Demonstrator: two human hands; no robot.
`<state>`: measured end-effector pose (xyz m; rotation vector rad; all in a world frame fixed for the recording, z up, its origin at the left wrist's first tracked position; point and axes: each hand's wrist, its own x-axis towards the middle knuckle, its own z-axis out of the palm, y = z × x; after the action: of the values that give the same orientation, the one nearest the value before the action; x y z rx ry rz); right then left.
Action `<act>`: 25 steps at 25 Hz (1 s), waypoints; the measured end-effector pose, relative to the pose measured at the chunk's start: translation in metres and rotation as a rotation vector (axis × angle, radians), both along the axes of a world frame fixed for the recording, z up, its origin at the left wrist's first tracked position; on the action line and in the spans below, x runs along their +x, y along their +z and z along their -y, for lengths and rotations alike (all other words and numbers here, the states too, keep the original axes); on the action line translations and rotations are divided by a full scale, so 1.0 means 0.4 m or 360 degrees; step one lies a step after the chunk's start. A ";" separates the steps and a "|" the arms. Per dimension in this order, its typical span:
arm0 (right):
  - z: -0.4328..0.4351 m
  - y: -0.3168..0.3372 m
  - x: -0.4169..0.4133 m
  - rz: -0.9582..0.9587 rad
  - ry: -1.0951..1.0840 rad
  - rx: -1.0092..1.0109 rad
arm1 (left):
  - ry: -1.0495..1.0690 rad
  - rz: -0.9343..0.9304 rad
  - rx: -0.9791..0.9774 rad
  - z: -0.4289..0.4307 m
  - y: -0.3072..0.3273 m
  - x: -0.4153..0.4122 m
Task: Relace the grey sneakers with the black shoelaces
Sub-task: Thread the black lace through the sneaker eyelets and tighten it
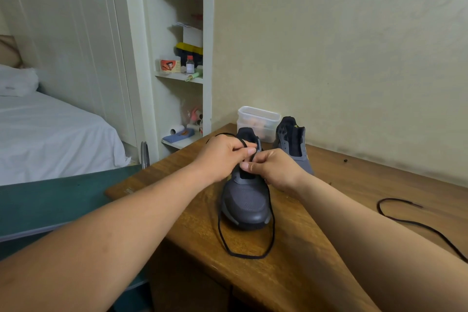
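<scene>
- Head view: the left hand (222,153), at frame centre, pinches the black lace (247,256) between thumb and curled fingers. The right hand (273,168), touching it, pinches the same lace just above the eyelets.
- The step looks like threading the near sneaker (247,202), and an early stage of it.
- The next move calls for feeding a tip through the next eyelet and evening out the slack.
- The near sneaker sits mid-frame on the table (291,273), grey, with its toe toward the camera. The lace loops loosely before the toe.
- The second sneaker (293,144) stands behind it, and a spare lace (415,223) lies at the right edge.
</scene>
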<state>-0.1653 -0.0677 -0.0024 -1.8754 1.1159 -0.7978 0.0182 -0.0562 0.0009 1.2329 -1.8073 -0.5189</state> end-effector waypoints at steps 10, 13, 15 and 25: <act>0.023 0.038 -0.008 -0.0269 -0.0003 -0.0173 | 0.0050 0.0728 0.0160 -0.064 -0.113 -0.001; 0.054 0.093 -0.001 0.0045 -0.0137 -0.0143 | 0.0014 0.0698 0.0174 -0.061 -0.102 0.000; 0.071 0.119 0.012 0.0258 -0.0236 -0.0118 | 0.0015 0.0723 0.0180 -0.063 -0.100 0.001; 0.052 0.033 0.006 0.0119 -0.0195 0.0198 | 0.0408 0.0027 0.0685 -0.197 -0.128 0.025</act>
<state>-0.1628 -0.0884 0.0107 -1.6743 1.2142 -0.8401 0.0282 0.0227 -0.0502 1.7358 -1.5637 -0.7758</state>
